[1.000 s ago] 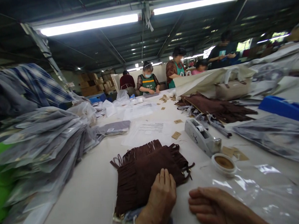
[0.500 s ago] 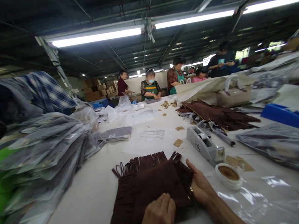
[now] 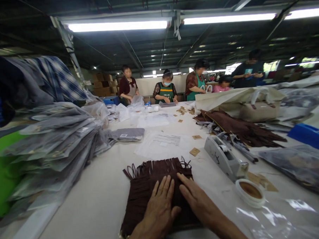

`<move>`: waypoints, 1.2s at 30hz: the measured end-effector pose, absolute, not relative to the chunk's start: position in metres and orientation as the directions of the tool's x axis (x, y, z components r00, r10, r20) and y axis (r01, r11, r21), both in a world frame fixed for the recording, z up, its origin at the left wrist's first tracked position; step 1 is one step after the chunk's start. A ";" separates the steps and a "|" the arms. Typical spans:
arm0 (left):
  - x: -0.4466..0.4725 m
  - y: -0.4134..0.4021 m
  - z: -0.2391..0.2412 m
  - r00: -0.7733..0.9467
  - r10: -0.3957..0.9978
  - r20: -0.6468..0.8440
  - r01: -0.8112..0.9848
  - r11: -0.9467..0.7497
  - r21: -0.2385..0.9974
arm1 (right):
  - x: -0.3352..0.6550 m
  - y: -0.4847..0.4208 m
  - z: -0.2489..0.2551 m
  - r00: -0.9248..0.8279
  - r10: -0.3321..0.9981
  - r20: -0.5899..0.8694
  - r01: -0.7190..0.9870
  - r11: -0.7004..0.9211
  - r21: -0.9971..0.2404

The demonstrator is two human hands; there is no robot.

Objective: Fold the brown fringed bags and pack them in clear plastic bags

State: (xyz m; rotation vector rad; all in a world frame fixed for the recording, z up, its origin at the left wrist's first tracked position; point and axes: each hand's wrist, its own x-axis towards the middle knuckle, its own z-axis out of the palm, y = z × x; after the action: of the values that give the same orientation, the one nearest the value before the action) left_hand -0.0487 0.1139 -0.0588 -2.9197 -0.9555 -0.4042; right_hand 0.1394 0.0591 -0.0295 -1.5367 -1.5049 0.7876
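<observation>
A dark brown fringed piece (image 3: pixel 141 190), soft like suede, lies folded on the white table in front of me. Its fringe strips point away from me and along the left side. My left hand (image 3: pixel 159 207) rests flat on its middle, fingers stretched out. Beside it, my right hand (image 3: pixel 196 199) lies on the right part, palm down with fingers extended. Neither hand grips anything. To the right are a grey tape dispenser (image 3: pixel 224 159) and a round white tub (image 3: pixel 249 193) with brown contents.
Grey items in clear bags (image 3: pixel 60 148) are piled at left. A printed plastic bag (image 3: pixel 163 144) and small brown packets (image 3: pixel 194 151) lie ahead. More brown fringed pieces (image 3: pixel 236 128) are heaped at right, above a clear plastic sheet (image 3: pixel 285 216). Several people work behind the table.
My right hand has let go of the piece's right edge and moved onto its top. My left hand has opened from a curled shape and lies flat. The right side is now folded in.
</observation>
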 end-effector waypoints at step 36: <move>-0.119 0.115 -0.029 0.580 0.814 -0.025 0.804 -0.567 0.180 | 0.173 0.097 -0.032 0.116 0.906 0.407 0.900 0.077 -0.428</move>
State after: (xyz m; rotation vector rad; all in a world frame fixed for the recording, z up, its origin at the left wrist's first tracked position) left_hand -0.1190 0.1151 -0.0287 -2.9426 -1.5206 -0.1012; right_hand 0.1727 0.0969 -0.0315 -1.7934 -1.7552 0.0116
